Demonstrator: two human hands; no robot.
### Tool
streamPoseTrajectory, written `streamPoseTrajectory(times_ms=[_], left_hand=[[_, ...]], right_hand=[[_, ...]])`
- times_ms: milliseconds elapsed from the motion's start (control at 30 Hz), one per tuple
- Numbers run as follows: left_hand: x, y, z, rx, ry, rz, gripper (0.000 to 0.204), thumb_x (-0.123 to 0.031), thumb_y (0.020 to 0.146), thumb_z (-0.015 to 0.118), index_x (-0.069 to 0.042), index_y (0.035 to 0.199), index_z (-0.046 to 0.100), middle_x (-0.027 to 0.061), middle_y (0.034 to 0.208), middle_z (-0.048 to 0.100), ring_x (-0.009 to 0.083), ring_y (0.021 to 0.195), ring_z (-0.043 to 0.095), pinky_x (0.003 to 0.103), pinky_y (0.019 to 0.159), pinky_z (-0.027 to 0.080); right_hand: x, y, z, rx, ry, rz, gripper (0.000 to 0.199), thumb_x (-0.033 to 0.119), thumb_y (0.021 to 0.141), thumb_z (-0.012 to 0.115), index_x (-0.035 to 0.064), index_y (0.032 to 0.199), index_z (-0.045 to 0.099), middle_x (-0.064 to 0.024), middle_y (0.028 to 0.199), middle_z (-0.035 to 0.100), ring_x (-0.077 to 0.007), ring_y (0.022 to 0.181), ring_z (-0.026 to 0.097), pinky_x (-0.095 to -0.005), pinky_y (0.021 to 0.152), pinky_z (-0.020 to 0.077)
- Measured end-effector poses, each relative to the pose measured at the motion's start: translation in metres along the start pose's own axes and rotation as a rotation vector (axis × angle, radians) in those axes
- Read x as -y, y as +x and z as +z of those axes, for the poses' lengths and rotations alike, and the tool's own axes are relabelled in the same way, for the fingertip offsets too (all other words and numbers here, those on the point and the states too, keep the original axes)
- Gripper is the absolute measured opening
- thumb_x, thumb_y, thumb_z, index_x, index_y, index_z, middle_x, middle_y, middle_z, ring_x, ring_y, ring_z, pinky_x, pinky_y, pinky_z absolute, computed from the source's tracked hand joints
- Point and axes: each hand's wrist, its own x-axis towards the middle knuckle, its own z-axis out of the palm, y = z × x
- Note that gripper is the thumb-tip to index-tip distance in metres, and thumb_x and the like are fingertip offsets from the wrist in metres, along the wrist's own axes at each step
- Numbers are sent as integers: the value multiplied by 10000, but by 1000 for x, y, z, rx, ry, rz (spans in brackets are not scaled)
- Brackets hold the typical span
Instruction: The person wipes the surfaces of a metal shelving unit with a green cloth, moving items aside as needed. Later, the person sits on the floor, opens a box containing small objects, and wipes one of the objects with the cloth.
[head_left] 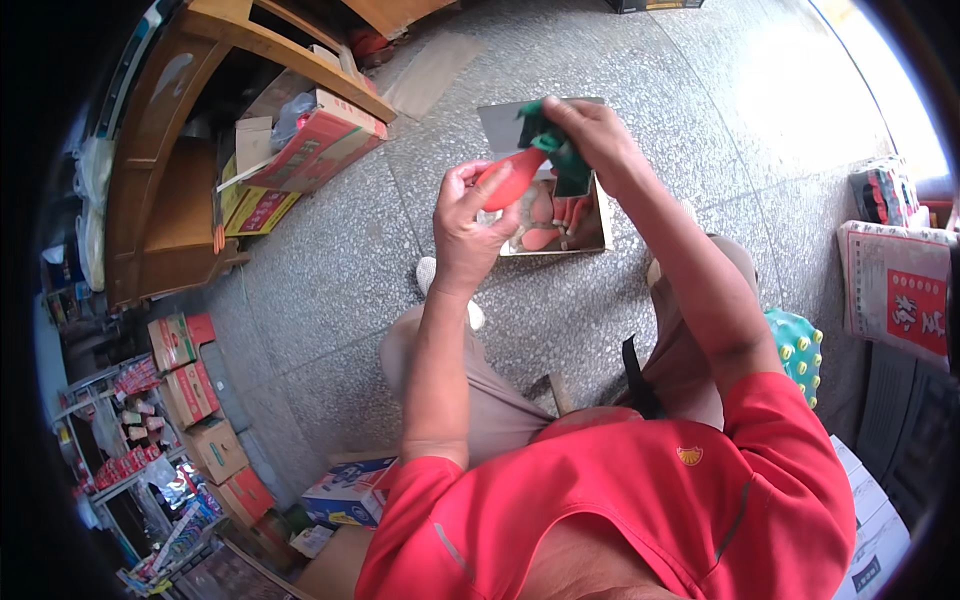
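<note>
My left hand (468,222) has its fingers wrapped round the wide end of a smooth orange-red bulb-shaped piece (511,182). Its narrow end points up and right, into a crumpled green cloth (566,165). Pinched between the fingers of my right hand (592,132), that cloth covers the tip, so I cannot see how the piece ends. Both hands are raised above a shallow open box (607,222) on the floor. Inside lie several similar orange-red pieces (541,238), partly hidden by my hands and the cloth. The box's grey lid (500,130) stands folded back.
Speckled stone floor (320,300) surrounds my feet and the box. Left is a wooden cabinet (165,190) with a red carton (325,150). Shelves of packaged goods (140,440) fill the lower left. On the right are a green pack of bottles (797,350) and a printed sack (898,285).
</note>
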Motion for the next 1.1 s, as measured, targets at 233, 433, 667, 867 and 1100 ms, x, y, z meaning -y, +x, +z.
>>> streamPoseTrajectory(times_ms=[233,433,667,867,1100], left_hand=[[10,2,-17,-122,-1309,-707,468,-259,869,639,40,1210,525,201,1094,621,275,931,650,336,793,571],[4,7,-8,-147,-1446,-720,473,-290,904,606,44,1226,513,200,1122,615,293,982,646,356,841,570],[2,2,7,-15,-1221,-640,417,-284,921,595,0,1218,529,136,1118,618,234,1004,636,354,837,565],[21,-3,5,-156,-724,-622,312,-261,829,729,-19,1013,658,31,859,655,111,810,601,237,701,489],[6,7,-5,-99,-740,-631,334,-171,790,772,-2,1051,651,10,884,632,73,777,564,214,712,465]], right_hand=[[6,3,-16,297,808,-68,493,375,930,546,-24,1215,498,-217,1163,598,-341,1055,616,-431,916,501],[1,-8,1,536,860,-211,606,374,915,570,-38,1323,397,-229,1281,522,-306,1217,509,-406,1040,387],[5,-23,23,300,149,-237,653,275,767,782,-6,1268,472,-81,1079,601,-164,1041,560,-316,956,433],[6,-25,25,245,31,-213,559,310,720,826,-11,1106,580,-47,928,652,-127,860,615,-291,817,506],[1,-28,34,397,-758,-305,558,342,675,846,-10,1042,616,-69,839,676,-130,798,628,-303,719,508]])
